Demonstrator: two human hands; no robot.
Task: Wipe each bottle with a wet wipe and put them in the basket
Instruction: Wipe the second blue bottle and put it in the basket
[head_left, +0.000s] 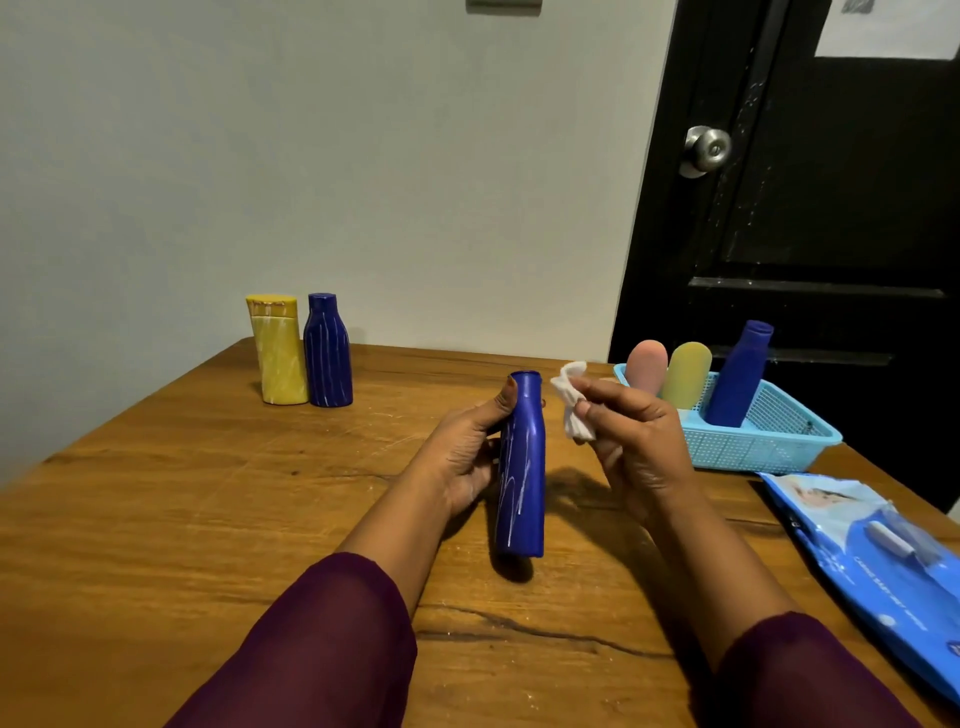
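Head view: the left hand (462, 457) is curled round a blue bottle (521, 478), holding it upright over the middle of the table (208, 493). The right hand (639, 441) pinches a crumpled white wipe (571, 405) just beside the bottle's top. The bottle could slip and fall, I think, because only one hand holds it and a wet wipe would make it slippery. It is dark blue with thin white streaks down its side. The basket (753, 452) sits far right, holding three bottles (737, 379).
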